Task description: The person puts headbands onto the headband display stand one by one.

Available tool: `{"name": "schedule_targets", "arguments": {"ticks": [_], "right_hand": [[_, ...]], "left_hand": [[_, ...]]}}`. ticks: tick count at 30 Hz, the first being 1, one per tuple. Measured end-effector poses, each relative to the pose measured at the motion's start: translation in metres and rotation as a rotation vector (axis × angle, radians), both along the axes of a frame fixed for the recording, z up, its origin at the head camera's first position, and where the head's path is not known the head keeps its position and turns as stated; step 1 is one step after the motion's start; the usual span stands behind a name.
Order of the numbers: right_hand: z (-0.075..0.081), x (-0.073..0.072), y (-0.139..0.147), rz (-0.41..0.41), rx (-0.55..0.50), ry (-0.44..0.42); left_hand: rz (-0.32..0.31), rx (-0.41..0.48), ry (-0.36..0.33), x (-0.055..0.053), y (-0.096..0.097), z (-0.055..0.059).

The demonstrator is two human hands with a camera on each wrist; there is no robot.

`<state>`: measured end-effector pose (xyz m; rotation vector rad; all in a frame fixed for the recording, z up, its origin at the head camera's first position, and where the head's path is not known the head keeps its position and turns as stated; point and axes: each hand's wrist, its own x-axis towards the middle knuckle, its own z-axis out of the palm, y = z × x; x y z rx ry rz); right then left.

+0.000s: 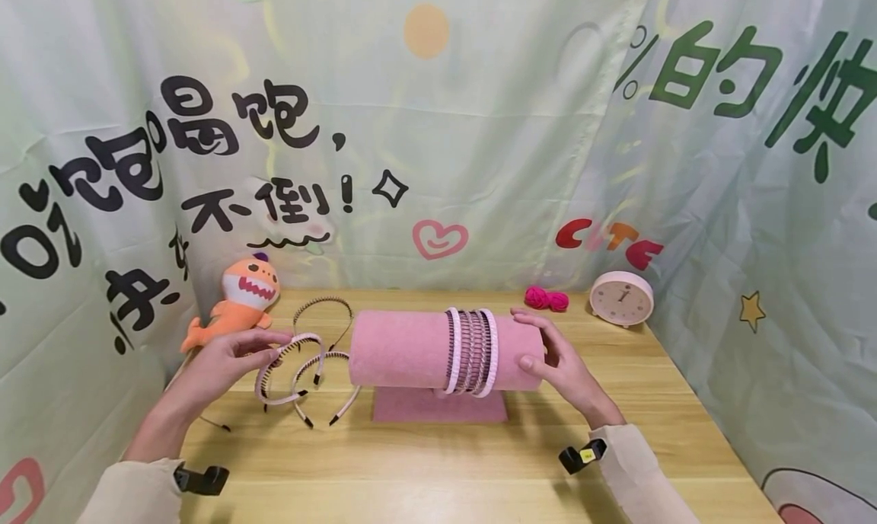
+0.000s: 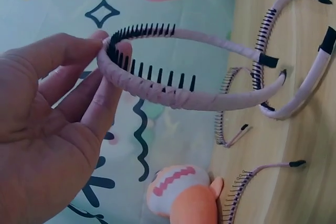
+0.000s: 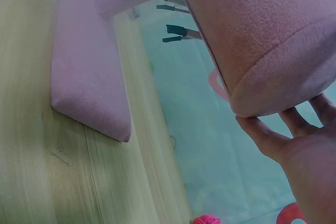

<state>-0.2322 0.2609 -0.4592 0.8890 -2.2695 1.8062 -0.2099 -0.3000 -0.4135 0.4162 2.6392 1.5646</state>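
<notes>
My left hand (image 1: 236,354) pinches a pale pink headband (image 2: 157,90) by its curved top, between thumb and fingers. Black comb teeth line its inner side, and its dark-tipped ends point away from the hand. A pink plush roll-shaped headband stand (image 1: 404,349) stands in the middle of the table, with several headbands (image 1: 471,353) side by side round its roll. At the roll's right end, my right hand (image 1: 558,356) grips it, the thumb on the front and fingers over the top and end. In the right wrist view, fingertips (image 3: 260,129) touch the roll's end.
Loose toothed headbands (image 1: 325,301) lie on the wooden table (image 1: 438,471) left of the stand. An orange plush shark (image 1: 240,303) sits at the back left. Bright pink yarn balls (image 1: 546,298) and a round clock (image 1: 621,298) stand at the back right, before printed curtains (image 1: 507,128).
</notes>
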Motion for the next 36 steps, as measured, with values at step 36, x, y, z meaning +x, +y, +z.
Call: {"name": "schedule_targets", "arguments": {"ticks": [36], "right_hand": [[0.001,0.002,-0.001,-0.011,0.009,-0.043]], "left_hand": [[0.108,0.215,-0.038,-0.003,0.073,0.043]]}}
